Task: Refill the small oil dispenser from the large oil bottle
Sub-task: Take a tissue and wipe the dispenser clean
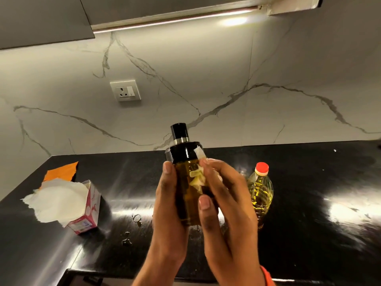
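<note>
We see the left hand (168, 205) wrapped around the small oil dispenser (186, 182), thumb up along its left side, holding it upright in the air above the black desk (309, 203). The right hand (224, 205) presses a crumpled tissue (199, 176) against the amber glass, fingertips pinching the paper near the black collar and the thumb lying across the front of the body. The dispenser's long axis runs straight up, its black cap (179, 132) seated on top, and oil appears to fill most of the glass.

Outward to the right, the large oil bottle (260, 195) stands on the desk with its red cap on, just beyond the right hand and nearer to it than to the left. We judge the pouring done and the wipe-down under way; setting the dispenser down means a drop straight toward the desk below. Spilled drops (132, 230) glisten on the desk left of the hands, and a tissue box (84, 211) stands farther left.
</note>
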Motion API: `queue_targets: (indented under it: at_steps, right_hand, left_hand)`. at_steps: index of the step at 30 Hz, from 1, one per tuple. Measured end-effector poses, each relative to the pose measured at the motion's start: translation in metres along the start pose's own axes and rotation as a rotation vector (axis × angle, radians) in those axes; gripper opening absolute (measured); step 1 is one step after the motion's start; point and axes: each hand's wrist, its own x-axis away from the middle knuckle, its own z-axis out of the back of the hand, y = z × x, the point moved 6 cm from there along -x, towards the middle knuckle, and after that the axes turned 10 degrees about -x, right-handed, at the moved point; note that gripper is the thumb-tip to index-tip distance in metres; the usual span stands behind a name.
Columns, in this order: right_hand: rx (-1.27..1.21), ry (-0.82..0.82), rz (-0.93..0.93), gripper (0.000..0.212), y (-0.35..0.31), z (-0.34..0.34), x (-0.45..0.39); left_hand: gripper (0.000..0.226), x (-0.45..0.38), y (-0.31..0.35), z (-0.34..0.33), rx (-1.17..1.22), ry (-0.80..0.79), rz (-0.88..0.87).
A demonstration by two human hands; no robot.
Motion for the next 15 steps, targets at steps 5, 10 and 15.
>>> queue_targets:
  at_steps: [5,10,15]
  right_hand:
    - [0.060,-0.156,0.069,0.050,0.001,-0.007,0.012]
    - [0.238,-0.253,0.088,0.052,0.008,-0.013,0.011]
    - [0.237,-0.246,0.078,0.052,0.007,-0.025,-0.021]
  left_hand:
    - [0.056,-0.017,0.004,0.007,0.019,0.044,-0.004]
    - [0.064,-0.027,0.002,0.011,-0.046,0.024,-0.056]
    - [0.041,-0.029,0.001,0.015,-0.118,0.046,-0.115]
